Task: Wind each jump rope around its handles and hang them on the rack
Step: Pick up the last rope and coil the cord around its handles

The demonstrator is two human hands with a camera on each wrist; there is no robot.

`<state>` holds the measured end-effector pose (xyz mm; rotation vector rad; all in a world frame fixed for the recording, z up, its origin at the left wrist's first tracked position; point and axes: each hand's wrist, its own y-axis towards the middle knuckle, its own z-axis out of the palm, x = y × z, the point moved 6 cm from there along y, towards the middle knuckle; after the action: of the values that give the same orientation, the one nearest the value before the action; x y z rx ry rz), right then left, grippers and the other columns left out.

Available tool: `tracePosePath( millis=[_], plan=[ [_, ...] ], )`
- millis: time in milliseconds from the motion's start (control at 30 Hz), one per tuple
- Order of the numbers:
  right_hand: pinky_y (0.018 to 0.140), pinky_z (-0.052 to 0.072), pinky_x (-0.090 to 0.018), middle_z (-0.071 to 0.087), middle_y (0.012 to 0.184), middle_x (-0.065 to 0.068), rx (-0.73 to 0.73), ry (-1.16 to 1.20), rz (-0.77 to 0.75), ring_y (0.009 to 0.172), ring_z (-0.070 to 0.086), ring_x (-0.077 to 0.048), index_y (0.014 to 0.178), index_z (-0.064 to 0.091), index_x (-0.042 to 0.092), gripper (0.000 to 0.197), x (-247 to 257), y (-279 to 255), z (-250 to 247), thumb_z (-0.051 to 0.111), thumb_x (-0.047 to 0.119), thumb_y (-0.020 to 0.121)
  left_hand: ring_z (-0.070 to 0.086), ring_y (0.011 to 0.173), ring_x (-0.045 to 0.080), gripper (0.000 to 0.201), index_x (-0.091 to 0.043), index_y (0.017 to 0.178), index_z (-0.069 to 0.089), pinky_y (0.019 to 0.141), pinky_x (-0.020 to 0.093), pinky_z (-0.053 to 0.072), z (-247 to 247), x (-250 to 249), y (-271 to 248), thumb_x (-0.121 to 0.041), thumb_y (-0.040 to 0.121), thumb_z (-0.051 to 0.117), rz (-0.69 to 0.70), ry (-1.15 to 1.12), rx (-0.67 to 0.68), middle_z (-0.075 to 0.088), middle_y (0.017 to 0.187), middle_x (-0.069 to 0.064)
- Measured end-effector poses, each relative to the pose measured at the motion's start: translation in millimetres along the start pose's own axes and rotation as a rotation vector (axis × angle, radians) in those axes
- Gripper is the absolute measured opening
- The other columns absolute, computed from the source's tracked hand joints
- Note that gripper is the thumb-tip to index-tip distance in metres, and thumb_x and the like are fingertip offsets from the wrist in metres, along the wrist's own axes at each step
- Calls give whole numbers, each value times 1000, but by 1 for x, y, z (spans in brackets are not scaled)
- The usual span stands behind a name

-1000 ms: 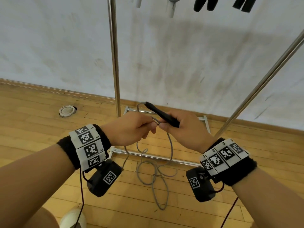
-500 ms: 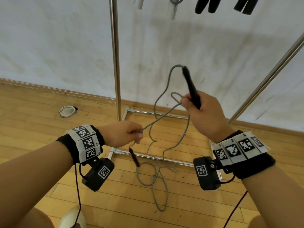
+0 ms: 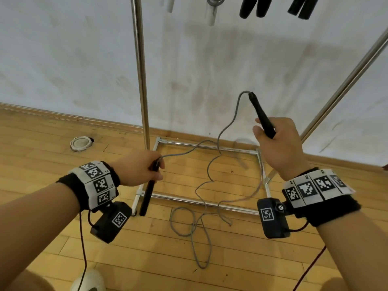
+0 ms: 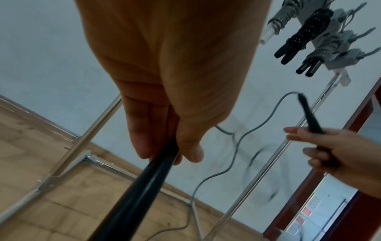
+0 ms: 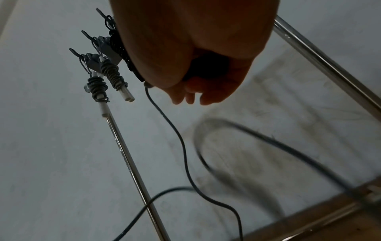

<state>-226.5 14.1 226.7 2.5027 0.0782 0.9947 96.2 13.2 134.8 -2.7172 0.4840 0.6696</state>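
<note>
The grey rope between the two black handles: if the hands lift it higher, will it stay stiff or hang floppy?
Probably floppy: the grey rope sags in kinks and loose coils on the floor. It likely keeps some springy curl, so it may snag itself near the coils when lifted.

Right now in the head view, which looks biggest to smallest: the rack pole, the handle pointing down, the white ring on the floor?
1. rack pole
2. handle pointing down
3. white ring, though it lies farther away.
</note>
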Motion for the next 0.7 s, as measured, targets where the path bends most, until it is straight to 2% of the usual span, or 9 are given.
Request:
tracePosePath(
  millis=[67,133,167,267,433,500,600,633,700],
  plan=[
    [58,41,-28,59,81,-3,46,41,54,64,54,-15,103,67,21,17,-1,-4,6,58,33,96,67,75,8,16,-33,91,60,68,26,56,-9,-11,1,-33,85,74,22,-98,-70,68,85,-8],
    [52,39,-21,54,62,14,105,136,125,51,46,-4,91,66,26,18,0,-11,16,59,41,94,71,71,8,17,-30,91,61,64,26,60,-16,-24,2,-32,83,76,50,-222,-113,70,83,-2],
    [48,38,-19,49,54,15,149,178,164,47,42,-2,88,67,24,24,3,-15,23,59,46,93,72,70,10,17,-28,91,62,63,27,61,-18,-31,3,-32,83,77,67,-278,-123,70,82,1],
    [48,41,-26,47,53,14,292,355,266,48,43,-7,96,68,28,28,16,-28,44,50,49,97,73,71,13,16,-25,92,64,62,27,60,-25,-52,2,-32,84,76,122,-401,-146,70,77,5],
    [59,50,-25,64,68,7,486,576,224,59,57,-11,107,59,21,12,45,-50,67,49,22,102,73,78,14,13,-19,99,67,65,23,59,-36,-75,-1,-21,87,73,182,-605,-207,72,85,7],
    [69,53,-27,73,81,2,547,551,191,72,67,-15,110,57,21,11,51,-57,73,52,18,101,73,78,14,14,-18,100,68,65,25,60,-40,-80,-3,-20,87,74,188,-630,-250,73,84,5],
    [71,52,-22,76,93,-2,603,515,166,85,72,-13,111,54,19,17,58,-66,80,60,15,96,73,77,13,15,-16,101,69,65,27,61,-43,-87,-7,-18,87,73,201,-658,-292,74,85,2],
    [73,54,-23,76,94,-3,607,513,161,86,72,-13,110,54,18,18,60,-69,82,63,15,94,73,77,12,15,-16,101,69,64,26,61,-43,-88,-8,-17,87,73,200,-682,-296,75,85,1],
    [83,57,-35,76,96,-5,612,479,138,88,72,-16,108,56,17,19,64,-71,84,67,17,92,73,77,13,15,-15,101,69,63,25,60,-43,-91,-10,-15,87,73,194,-717,-297,76,86,0]
  ],
)
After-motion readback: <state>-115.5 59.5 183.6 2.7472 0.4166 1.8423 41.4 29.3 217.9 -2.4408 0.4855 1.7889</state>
